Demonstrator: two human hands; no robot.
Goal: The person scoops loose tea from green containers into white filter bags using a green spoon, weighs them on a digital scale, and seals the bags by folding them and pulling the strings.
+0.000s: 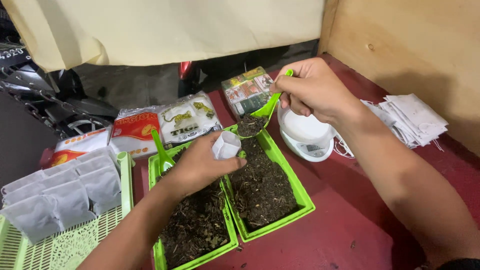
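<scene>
Dark red desk under a wooden wall, carrying two green trays of dried loose leaves side by side. Over the right tray's far end, right hand closed on a green scoop loaded with leaves, just beside a small white bag pinched open in the left hand. Behind the trays, a white scale; left of them, a green basket of filled bags.
</scene>
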